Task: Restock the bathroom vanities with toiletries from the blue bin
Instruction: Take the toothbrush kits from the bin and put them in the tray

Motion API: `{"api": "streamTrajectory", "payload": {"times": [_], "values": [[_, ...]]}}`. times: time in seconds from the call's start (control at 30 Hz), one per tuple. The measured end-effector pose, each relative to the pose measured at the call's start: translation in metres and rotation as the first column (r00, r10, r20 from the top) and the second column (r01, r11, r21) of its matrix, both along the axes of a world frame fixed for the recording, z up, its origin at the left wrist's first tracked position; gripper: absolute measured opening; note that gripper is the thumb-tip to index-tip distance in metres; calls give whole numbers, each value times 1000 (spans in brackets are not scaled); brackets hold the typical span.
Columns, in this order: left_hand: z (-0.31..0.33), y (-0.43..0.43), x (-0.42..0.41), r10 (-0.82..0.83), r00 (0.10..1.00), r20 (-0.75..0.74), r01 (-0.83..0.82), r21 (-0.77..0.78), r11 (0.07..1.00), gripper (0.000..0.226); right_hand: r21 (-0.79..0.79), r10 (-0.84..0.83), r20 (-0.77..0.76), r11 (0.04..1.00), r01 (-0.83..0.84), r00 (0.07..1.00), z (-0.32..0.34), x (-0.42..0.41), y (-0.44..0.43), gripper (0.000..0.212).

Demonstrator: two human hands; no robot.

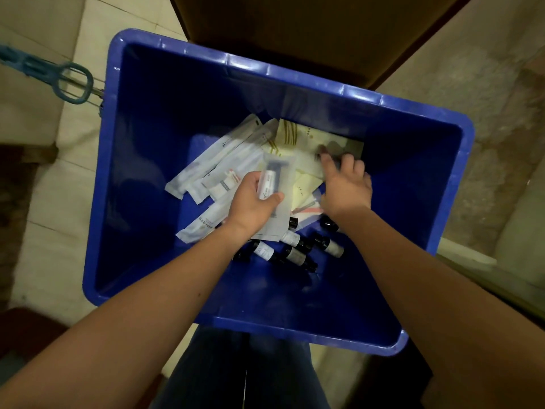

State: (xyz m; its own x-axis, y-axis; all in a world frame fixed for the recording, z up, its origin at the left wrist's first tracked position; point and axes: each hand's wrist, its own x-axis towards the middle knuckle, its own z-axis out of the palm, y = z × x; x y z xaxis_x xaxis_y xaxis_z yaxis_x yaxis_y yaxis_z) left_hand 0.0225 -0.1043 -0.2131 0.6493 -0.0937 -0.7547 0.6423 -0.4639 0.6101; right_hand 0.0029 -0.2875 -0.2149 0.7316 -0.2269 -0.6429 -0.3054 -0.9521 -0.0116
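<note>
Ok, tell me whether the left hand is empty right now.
No, the left hand grips a translucent packet with a small tube inside, above the blue bin.

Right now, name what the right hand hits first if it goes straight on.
The right hand points at the cream packets in the bin, likely touching them; depth is unclear.

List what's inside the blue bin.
White sachets, cream packets, small dark bottles; left hand grips a clear packet, right hand touches the cream ones. Anything beneath them is hidden.
</note>
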Motion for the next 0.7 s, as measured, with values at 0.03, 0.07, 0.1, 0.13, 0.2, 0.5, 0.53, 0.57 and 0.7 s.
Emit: {"api": "streamTrajectory", "payload": {"times": [0.03, 0.07, 0.1, 0.13, 0.2, 0.5, 0.53, 0.57, 0.7], "values": [[0, 0, 0, 1, 1000, -1, -1, 2, 1000, 39, -4, 6, 3, 1000, -6, 1000, -1, 0, 0, 83], [1, 0, 1, 3, 1000, -1, -3, 3, 1000, 40, -6, 15, 0, 1000, -15, 1000, -2, 1, 0, 83], [1, 0, 1, 5, 1000, -1, -5, 4, 1000, 40, -8, 25, -7, 1000, -25, 1000, -3, 1, 0, 85], [1, 0, 1, 5, 1000, -1, -5, 6, 1000, 41, -9, 31, -14, 999, -31, 999, -3, 1, 0, 86], [2, 0, 1, 6, 1000, 2, -6, 12, 1000, 41, -15, 39, -21, 999, -39, 999, -5, 2, 0, 86], [12, 0, 2, 17, 1000, 5, -17, 18, 1000, 38, 19, 41, -46, 999, -40, 998, 6, 0, 5, 83], [15, 0, 2, 19, 1000, 6, -19, 16, 1000, 38, 39, 28, -54, 999, -26, 998, 10, -1, 6, 81], [18, 0, 2, 21, 1000, 6, -22, 15, 1000, 39, 58, 16, -64, 998, -12, 998, 14, -1, 7, 78], [35, 2, 4, 20, 1000, 19, -21, 38, 999, 45, 193, -93, -87, 975, 108, 992, 36, -3, 13, 64]]}}
